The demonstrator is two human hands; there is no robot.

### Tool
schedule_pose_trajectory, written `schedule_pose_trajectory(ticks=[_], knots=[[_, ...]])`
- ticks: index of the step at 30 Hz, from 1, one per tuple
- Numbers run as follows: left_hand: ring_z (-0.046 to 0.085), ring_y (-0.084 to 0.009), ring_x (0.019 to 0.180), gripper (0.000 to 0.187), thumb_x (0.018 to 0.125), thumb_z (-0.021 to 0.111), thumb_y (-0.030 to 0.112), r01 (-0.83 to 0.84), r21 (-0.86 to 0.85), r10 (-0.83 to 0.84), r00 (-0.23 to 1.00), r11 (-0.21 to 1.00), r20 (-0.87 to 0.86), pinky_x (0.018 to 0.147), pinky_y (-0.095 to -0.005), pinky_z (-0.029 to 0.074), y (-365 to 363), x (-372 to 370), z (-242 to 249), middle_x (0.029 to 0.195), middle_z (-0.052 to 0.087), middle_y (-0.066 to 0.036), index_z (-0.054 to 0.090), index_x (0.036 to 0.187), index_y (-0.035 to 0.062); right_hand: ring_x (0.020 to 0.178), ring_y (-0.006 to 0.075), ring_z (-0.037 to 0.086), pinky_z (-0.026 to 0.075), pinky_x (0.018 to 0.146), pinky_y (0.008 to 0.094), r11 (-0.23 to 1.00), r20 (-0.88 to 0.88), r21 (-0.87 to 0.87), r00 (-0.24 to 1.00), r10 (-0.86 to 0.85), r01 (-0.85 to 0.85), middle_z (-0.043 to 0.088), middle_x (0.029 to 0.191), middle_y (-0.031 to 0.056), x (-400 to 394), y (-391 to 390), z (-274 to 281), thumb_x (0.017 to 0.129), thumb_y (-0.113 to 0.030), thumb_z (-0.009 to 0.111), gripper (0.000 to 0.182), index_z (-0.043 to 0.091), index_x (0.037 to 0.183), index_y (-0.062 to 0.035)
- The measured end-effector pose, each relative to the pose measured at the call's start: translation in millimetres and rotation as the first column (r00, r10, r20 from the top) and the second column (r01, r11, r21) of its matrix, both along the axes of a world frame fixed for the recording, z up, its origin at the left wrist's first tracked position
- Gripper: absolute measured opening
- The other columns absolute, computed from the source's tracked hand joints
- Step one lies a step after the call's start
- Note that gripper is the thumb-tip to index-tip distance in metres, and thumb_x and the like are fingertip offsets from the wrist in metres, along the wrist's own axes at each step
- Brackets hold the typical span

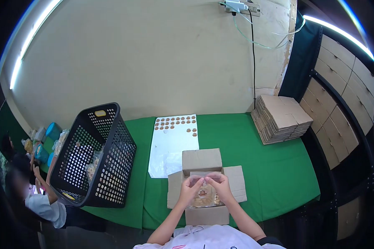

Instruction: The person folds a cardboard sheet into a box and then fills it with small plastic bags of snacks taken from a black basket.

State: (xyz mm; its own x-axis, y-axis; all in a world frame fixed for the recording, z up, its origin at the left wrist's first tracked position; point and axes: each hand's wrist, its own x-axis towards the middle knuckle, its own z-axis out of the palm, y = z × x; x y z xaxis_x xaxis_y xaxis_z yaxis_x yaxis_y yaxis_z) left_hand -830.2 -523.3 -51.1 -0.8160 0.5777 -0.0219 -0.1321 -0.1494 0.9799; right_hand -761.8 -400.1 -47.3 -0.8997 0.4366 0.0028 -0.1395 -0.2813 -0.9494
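Observation:
A clear plastic pouch with pale contents and a round sticker hangs from both my hands, over an open cardboard box. My left hand pinches the pouch's top edge on its left. On the right part of that same edge, my right hand has thumb and fingers closed, close beside the left thumb. The box's flaps are folded outward on all sides, and the pouch and hands hide most of its inside. Behind the box lies a white sheet with rows of round stickers near its top.
On the left, a tall black perforated basket holds some pouches. Flattened cardboard boxes are stacked at the back right of the green cloth. Another person sits at far left. Stacked cartons fill a rack on the right.

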Motion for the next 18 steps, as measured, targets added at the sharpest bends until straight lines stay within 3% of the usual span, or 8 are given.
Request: schedule_pose_trajectory(ticks=[3, 6, 12, 18], knots=[[0.055, -0.0073, 0.073, 0.014, 0.083, 0.061, 0.014, -0.08, 0.078, 0.08, 0.997, 0.994, -0.005, 0.065, -0.0218, 0.044, 6.0, 4.0, -4.1, 0.08, 0.061, -0.002, 0.061, 0.088, 0.0016, 0.076, 0.0094, 0.057, 0.046, 0.07, 0.0233, 0.998, -0.013, -0.022, 0.998, -0.056, 0.056, 0.063, 0.081, 0.0037, -2.8, -5.5, -0.8, 0.079, -0.008, 0.064, 0.012, 0.063, 0.087, 0.0003], [0.055, -0.0067, 0.071, 0.014, 0.082, 0.063, 0.014, -0.089, 0.041, 0.088, 0.996, 0.995, 0.009, 0.064, -0.0212, 0.044, 3.3, 2.7, 2.5, 0.079, 0.062, -0.001, 0.062, 0.087, 0.0012, 0.072, 0.0087, 0.056, 0.045, 0.068, 0.0228, 0.996, -0.025, -0.026, 0.996, -0.088, 0.088, 0.063, 0.08, 0.0037, -2.6, -9.3, -2.5, 0.079, -0.008, 0.064, 0.011, 0.063, 0.086, 0.0002], [0.053, -0.0042, 0.063, 0.015, 0.081, 0.065, 0.015, -0.187, -0.042, 0.176, 0.966, 0.982, -0.189, 0.057, -0.0199, 0.043, 0.2, 2.2, 8.1, 0.075, 0.063, -0.001, 0.065, 0.087, 0.0012, 0.071, 0.0075, 0.055, 0.044, 0.066, 0.022, 0.986, -0.018, 0.05, 0.987, -0.157, 0.158, 0.062, 0.076, 0.0031, -1.4, -10.2, -2.7, 0.077, -0.007, 0.065, 0.01, 0.063, 0.083, 0.0011], [0.053, -0.0031, 0.064, 0.017, 0.08, 0.065, 0.015, -0.231, -0.006, 0.228, 0.962, 0.973, -0.148, 0.055, -0.0178, 0.041, -6.8, -8.5, 2.2, 0.075, 0.062, 0.0, 0.064, 0.086, -0.0007, 0.072, 0.007, 0.054, 0.043, 0.066, 0.0215, 0.967, 0.014, 0.156, 0.978, -0.208, 0.204, 0.062, 0.075, 0.003, -1.6, 1.7, 3.5, 0.075, -0.006, 0.067, 0.008, 0.064, 0.079, 0.0004]])
